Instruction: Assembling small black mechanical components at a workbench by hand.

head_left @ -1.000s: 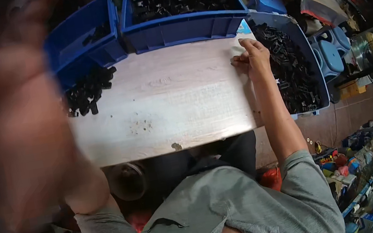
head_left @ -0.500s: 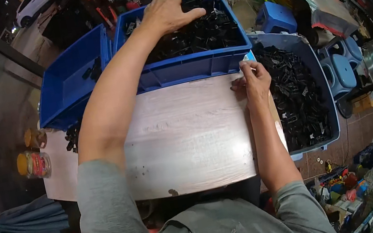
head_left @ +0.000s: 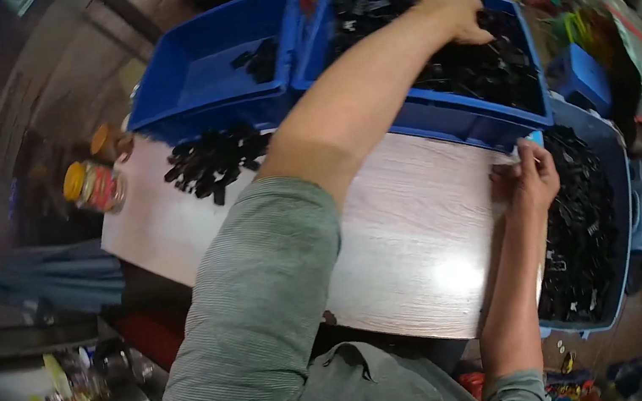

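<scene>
My left hand (head_left: 453,12) reaches across the table, over the far side of a blue bin (head_left: 452,113) heaped with small black plastic parts (head_left: 480,78). Its fingers are spread, the thumb stands apart, and I see nothing in its grasp. My right hand (head_left: 536,178) is at the table's right edge, just in front of that bin's near corner. Thumb and fingers are drawn together there; whether something small is between them is too unclear to tell.
Left of the full bin stands another blue bin (head_left: 224,114) with a few black parts. A pile of black parts (head_left: 216,163) lies on the wooden table (head_left: 395,230), near a yellow-lidded jar (head_left: 94,187). A large tub (head_left: 626,250) of black parts flanks the right edge.
The view has swung left, bringing the pile on the table into sight. My left hand has shifted rightward along the bin's far side. My right hand stays by the table's right edge.
</scene>
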Demonstrator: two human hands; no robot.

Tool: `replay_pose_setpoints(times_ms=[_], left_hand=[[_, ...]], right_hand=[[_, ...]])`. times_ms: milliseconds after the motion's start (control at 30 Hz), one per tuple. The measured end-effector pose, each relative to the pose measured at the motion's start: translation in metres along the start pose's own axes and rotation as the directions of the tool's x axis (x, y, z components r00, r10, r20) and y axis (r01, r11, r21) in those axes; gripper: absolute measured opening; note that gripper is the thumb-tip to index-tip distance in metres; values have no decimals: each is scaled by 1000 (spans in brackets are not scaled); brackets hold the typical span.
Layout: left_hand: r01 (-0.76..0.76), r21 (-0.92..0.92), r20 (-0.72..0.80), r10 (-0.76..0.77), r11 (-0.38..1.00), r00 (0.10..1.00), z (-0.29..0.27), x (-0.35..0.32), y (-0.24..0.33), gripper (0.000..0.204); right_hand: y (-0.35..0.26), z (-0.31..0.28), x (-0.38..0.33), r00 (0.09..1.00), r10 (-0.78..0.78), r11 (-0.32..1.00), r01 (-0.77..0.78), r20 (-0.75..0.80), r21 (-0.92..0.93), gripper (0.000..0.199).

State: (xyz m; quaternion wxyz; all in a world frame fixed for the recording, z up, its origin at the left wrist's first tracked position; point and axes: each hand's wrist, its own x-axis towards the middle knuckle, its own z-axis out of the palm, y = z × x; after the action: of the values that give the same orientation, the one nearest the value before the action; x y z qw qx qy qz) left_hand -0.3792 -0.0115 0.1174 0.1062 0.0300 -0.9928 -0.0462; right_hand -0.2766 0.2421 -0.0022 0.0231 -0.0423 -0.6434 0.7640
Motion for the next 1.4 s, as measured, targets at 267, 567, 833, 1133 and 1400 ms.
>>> replay_pose_setpoints(times_ms=[267,567,833,1133,1400], left_hand=[[92,-7,92,-91,996,992,-8,-8,0,72],[14,-74,-9,-14,997,1000,5,-10,-9,66],[-12,57,3,12,998,1000,-9,-33,2,59],[-67,57,-109,73,996,991,2,-37,-4,49],[-73,-41,-386,52,996,921,-6,-50,-15,41]], right_hand=[[-2,-9,-4,995,62,997,-66,78,46,17],[9,-10,4,999,28,999,-26,36,-48,10],[-11,0,-15,998,41,998,-39,44,-44,12],[-18,4,-18,997,60,998,-59,42,-26,14],[-11,1,-14,999,-8,998,10,43,-62,16]])
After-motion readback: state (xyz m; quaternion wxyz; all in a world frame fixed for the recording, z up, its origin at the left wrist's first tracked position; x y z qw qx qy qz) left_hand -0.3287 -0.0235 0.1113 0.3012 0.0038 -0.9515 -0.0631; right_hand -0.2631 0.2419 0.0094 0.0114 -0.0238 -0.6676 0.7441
